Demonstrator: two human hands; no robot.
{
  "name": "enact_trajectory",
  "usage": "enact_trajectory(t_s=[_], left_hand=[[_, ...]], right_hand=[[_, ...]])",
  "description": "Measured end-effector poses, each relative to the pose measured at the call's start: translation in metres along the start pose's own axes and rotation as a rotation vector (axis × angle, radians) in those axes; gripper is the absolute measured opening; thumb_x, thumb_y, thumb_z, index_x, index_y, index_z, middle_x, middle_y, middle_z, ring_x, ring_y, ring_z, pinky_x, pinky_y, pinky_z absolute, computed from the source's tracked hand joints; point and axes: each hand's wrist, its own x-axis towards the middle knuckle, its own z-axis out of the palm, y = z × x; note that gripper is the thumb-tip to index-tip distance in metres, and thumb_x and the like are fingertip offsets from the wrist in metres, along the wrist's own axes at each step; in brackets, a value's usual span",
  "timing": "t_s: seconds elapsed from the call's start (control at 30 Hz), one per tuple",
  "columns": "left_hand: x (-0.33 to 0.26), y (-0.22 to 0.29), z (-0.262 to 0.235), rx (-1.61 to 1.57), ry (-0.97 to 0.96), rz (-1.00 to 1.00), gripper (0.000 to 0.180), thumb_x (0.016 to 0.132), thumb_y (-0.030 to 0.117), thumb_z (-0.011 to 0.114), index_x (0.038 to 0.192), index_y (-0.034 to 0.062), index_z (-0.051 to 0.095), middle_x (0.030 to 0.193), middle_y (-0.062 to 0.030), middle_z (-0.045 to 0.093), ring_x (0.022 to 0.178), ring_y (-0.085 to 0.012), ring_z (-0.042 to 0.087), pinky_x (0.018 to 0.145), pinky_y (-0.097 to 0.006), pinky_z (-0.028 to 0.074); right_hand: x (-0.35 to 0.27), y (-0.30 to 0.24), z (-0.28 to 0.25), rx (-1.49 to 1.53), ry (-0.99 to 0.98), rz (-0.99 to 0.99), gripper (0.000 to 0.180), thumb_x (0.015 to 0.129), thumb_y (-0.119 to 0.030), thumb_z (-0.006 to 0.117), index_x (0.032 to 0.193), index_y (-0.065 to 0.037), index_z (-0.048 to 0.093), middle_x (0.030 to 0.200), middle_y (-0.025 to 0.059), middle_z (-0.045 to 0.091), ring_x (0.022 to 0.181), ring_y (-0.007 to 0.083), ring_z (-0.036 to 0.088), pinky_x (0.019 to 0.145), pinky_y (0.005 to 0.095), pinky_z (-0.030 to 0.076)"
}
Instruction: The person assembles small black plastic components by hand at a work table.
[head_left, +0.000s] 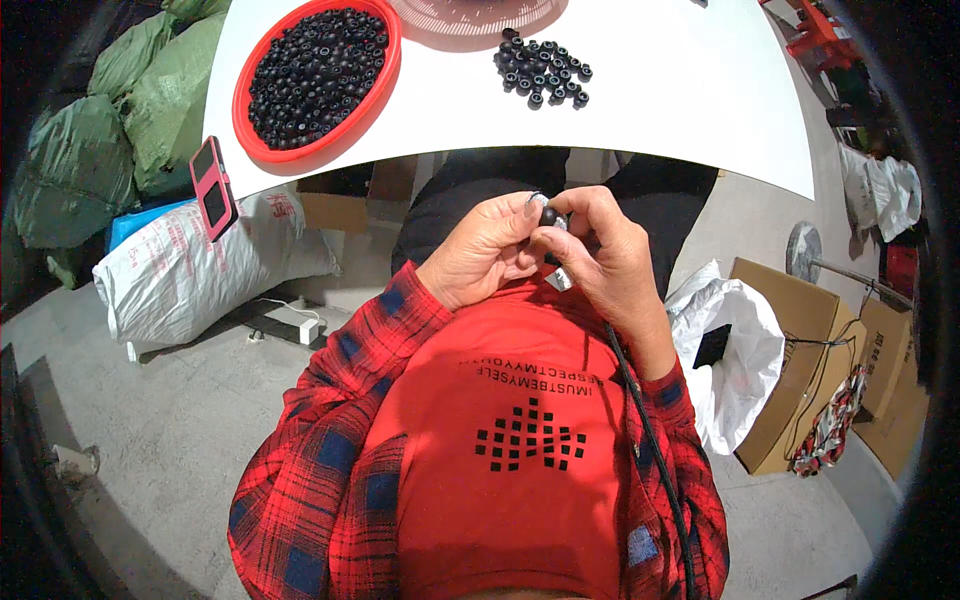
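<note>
My left hand point(480, 250) and my right hand point(612, 250) meet in front of my chest, just off the table's near edge. Between their fingertips is a small round black part point(548, 216); both hands are closed in a pinch around it. Something small and silvery grey shows beside it, too small to make out. A white tag-like scrap point(559, 280) is visible below the fingers. On the white table point(660, 110) lies a loose pile of similar black parts point(540, 72), some showing hollow ends. A red basin point(394, 75) at the left holds a great many more.
A pale pink slotted basket point(480, 22) stands at the table's far edge. A pink-cased device point(212, 190) is at the left table edge. Stuffed white sack point(215, 265) and green sacks point(130, 130) fill the left. White bag point(735, 350) and cardboard box point(800, 370) stand right. A black cable point(650, 440) runs along my right arm.
</note>
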Motion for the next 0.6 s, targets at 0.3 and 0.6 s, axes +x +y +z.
enact_trajectory(t_s=[0.3,0.6], left_hand=[[0.002,-0.004,0.004,0.062,0.053,0.072,0.032,0.095,0.030,0.053,0.111,0.0024,0.052,0.090,-0.0033,0.058,0.065,-0.0037,0.051,0.051,-0.015,0.041],[0.003,-0.005,0.013,0.209,0.069,0.182,0.030,0.094,0.036,0.051,0.100,0.0064,0.051,0.075,0.0013,0.047,0.054,-0.0059,0.038,0.046,-0.019,0.030]], right_hand=[[0.000,0.001,0.000,-0.013,0.013,-0.039,0.024,0.079,-0.013,0.072,0.097,-0.005,0.058,0.066,0.0078,0.058,0.053,0.0128,0.058,0.050,0.0253,0.045],[0.003,0.004,0.002,0.171,0.185,0.120,0.011,0.091,-0.005,0.055,0.100,0.000,0.059,0.076,0.0071,0.060,0.066,0.0088,0.056,0.060,0.0238,0.046]])
